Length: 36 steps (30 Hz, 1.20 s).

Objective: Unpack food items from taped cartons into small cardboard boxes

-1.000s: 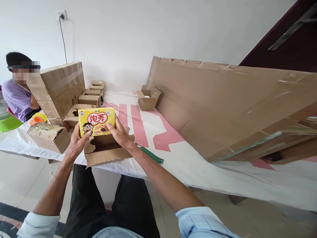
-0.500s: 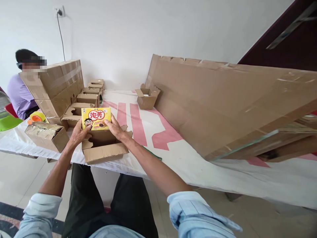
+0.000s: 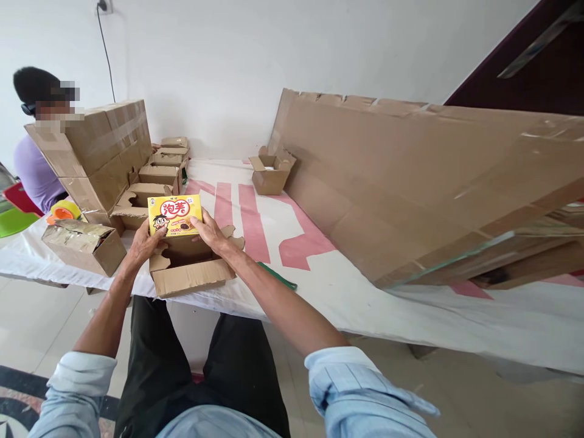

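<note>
Your left fingers [image 3: 157,233]: pinching yellow 泡芙 box [image 3: 176,208]
Your right fingers [image 3: 198,225]: pinching its other end
Open carton [image 3: 194,278]: just below

Black plug [image 3: 103,5] — pale wall [image 3: 219,61]

Left of centre: yellow printed box [image 3: 174,210], gripped by its side edges between left hand [image 3: 145,244] and right hand [image 3: 212,232], printed face toward the viewer, thumbs across the front. Directly below in the frame: open carton [image 3: 194,280] on the cloth-covered counter [image 3: 365,310]. Far left: taped carton [image 3: 82,248], with orange-and-yellow tape roll [image 3: 64,211] just behind. Upper left: carton stack [image 3: 104,143], partly hiding a person in purple [image 3: 34,167]. Upper centre: small open carton [image 3: 270,182], beside large cardboard sheet [image 3: 387,182].
</note>
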Tool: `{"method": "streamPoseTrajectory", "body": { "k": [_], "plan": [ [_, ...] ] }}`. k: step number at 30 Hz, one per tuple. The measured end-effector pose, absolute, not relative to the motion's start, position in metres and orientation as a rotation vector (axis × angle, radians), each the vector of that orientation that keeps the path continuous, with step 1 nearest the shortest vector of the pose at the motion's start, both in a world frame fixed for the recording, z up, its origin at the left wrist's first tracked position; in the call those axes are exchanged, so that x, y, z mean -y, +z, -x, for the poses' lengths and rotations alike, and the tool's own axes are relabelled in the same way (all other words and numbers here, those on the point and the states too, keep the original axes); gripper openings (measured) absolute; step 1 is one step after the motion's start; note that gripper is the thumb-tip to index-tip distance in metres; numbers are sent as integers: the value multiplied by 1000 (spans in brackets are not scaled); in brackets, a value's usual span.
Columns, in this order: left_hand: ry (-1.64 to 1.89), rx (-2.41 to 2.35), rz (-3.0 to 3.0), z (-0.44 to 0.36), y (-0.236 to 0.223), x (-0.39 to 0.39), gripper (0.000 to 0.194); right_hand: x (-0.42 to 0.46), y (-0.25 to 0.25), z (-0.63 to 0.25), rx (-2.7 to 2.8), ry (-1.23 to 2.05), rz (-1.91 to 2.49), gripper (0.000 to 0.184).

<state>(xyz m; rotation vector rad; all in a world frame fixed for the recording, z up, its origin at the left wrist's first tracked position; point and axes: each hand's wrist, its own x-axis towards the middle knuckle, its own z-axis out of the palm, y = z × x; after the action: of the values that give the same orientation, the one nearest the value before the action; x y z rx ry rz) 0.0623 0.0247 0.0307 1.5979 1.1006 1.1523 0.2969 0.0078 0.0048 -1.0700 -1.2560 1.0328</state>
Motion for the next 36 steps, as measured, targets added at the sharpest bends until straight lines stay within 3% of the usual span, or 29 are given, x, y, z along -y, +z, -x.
{"method": "streamPoseTrajectory", "body": {
  "k": [18, 36],
  "plan": [
    [1215, -1111, -1754, -58, 33, -25, 71, -8, 3, -298, 1312, 947, 981, 82],
    [1265, -842, -1789, -53, 38, 18, 74, 55, 20, -305, 1344, 803, 787, 73]
  ]
}}
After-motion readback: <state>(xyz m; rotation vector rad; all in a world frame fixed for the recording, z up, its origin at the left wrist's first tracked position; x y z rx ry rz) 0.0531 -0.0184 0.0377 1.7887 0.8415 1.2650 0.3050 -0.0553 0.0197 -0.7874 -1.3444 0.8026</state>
